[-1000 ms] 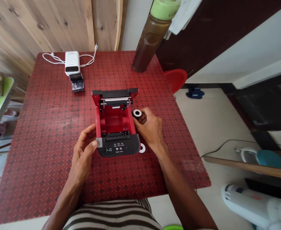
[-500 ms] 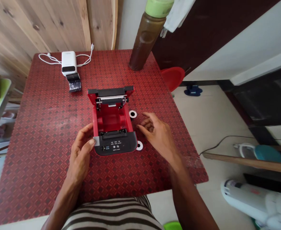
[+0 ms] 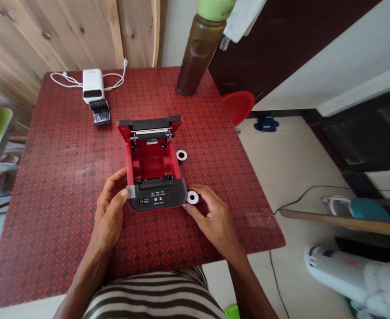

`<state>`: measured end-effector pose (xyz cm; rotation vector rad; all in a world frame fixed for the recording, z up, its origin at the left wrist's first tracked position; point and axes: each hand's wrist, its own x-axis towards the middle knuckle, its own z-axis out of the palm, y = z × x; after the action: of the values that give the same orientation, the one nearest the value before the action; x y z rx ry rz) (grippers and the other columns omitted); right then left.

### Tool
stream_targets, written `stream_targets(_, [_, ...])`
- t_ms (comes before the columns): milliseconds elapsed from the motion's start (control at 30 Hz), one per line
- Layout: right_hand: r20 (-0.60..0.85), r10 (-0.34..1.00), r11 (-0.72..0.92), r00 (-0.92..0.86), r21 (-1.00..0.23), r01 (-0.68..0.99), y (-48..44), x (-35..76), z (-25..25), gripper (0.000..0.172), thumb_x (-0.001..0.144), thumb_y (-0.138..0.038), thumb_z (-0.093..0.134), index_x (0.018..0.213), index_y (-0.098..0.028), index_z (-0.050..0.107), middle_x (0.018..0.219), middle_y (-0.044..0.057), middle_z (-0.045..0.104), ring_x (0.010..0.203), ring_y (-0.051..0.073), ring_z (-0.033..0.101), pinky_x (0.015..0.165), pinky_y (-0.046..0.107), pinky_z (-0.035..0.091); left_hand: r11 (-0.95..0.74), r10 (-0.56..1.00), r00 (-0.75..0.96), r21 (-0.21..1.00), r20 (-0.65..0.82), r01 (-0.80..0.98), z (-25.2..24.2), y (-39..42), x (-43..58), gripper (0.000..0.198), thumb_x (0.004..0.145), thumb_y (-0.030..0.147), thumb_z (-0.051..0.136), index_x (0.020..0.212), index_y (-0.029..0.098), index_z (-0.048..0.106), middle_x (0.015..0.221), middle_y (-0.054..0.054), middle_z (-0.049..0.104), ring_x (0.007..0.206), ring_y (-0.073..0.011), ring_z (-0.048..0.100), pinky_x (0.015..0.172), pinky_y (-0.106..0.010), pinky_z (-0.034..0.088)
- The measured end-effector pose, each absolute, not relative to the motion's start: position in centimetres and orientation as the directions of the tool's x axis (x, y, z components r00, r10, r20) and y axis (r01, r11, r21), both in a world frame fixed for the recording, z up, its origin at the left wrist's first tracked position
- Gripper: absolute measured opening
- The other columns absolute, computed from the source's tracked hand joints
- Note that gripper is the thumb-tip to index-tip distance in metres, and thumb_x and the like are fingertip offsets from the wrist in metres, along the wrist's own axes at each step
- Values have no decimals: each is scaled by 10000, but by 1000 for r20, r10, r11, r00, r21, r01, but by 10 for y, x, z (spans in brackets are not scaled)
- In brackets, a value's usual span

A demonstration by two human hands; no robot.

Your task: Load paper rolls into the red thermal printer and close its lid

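moved: right hand (image 3: pixel 211 217) has come back from the far white ring (image 3: pixel 181 155) to the near white ring (image 3: pixel 192 197).
right hand: half curled about that ring; cannot tell if it grips.
left hand (image 3: pixel 110 212): clasps the red printer (image 3: pixel 153 168), thumb on its grey tab.
red printer: lid up, mid table (image 3: pixel 65 177).

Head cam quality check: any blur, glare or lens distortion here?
Head view: soft, even daylight, no glare on the red printer; centre sharp; wide-angle warp splays the table edges and tilts the brown bottle; white appliance lower right is soft.
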<state>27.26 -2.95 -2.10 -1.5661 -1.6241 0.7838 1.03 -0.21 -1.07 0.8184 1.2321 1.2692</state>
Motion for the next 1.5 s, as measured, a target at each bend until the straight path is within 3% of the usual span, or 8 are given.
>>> stream_targets(133, [-14, 1000, -6, -12, -878, 478, -35, 301, 18, 282, 1075, -371, 731, 1347, -300, 745, 1312, 84, 831, 1173, 280, 828, 1017, 453, 687, 164, 974, -114, 955, -197, -245, -15, -3, 9, 477, 1010, 471, 805, 1452, 295, 774, 1518, -83, 774, 1487, -356, 666, 1326, -547, 453])
stream_targets(400, [20, 854, 308, -521, -826, 472, 22, 296, 96, 342, 1011, -333, 866, 1340, -296, 778, 1171, 11, 877, 1005, 215, 829, 879, 336, 645, 188, 975, -76, 957, -209, -221, -18, -6, 5, 475, 1039, 461, 778, 1489, 312, 740, 1537, -79, 763, 1477, -360, 679, 1295, -555, 485])
stream_targets(567, [179, 835, 530, -520, -512, 676, 68, 241, 85, 167, 1014, -144, 829, 1175, -187, 813, 1118, 78, 878, 1069, 273, 790, 990, 424, 623, 200, 973, -61, 950, -221, -240, -16, -8, 5, 453, 1056, 447, 777, 1488, 318, 740, 1515, -70, 773, 1397, -324, 716, 1224, -504, 535])
stream_targets(733, [6, 871, 473, -492, -282, 835, 78, 205, 80, 98, 1049, -112, 760, 1102, -179, 808, 1122, 115, 871, 1125, 309, 781, 944, 418, 602, 201, 975, -42, 943, -220, -267, -15, -9, 5, 469, 1070, 431, 770, 1521, 314, 719, 1558, -75, 750, 1375, -323, 728, 1136, -468, 581])
stream_targets(900, [-244, 886, 371, -394, -137, 918, 90, 188, 80, 189, 1098, -144, 654, 1152, -219, 819, 1133, 112, 886, 983, 309, 832, 718, 383, 521, 227, 968, -35, 931, -247, -286, -13, -10, 6, 483, 1073, 426, 773, 1538, 313, 708, 1553, -81, 752, 1316, -317, 757, 1098, -463, 600])
stream_targets(1100, [-359, 856, 373, -373, -71, 925, 107, 181, 75, 278, 1123, -164, 590, 1194, -224, 852, 1094, 160, 887, 1027, 350, 854, 743, 388, 549, 229, 966, -47, 927, -253, -296, -11, -9, 7, 478, 1062, 432, 790, 1519, 309, 722, 1547, -85, 754, 1349, -325, 747, 1078, -452, 618])
stream_targets(1267, [-346, 857, 380, -382, -78, 922, 106, 179, 73, 330, 1150, -174, 533, 1240, -219, 847, 1286, 185, 857, 1088, 357, 850, 795, 416, 590, 233, 966, -35, 925, -254, -302, -12, -10, 7, 488, 1068, 427, 776, 1538, 313, 706, 1544, -83, 759, 1305, -319, 767, 1075, -447, 613])
stream_targets(1500, [-348, 855, 370, -384, -107, 923, 103, 181, 75, 305, 1137, -144, 555, 1247, -201, 834, 1294, 174, 852, 1097, 338, 848, 832, 406, 620, 226, 969, -40, 935, -245, -273, -11, -10, 6, 488, 1066, 439, 771, 1531, 305, 711, 1538, -90, 761, 1347, -338, 747, 1104, -476, 602])
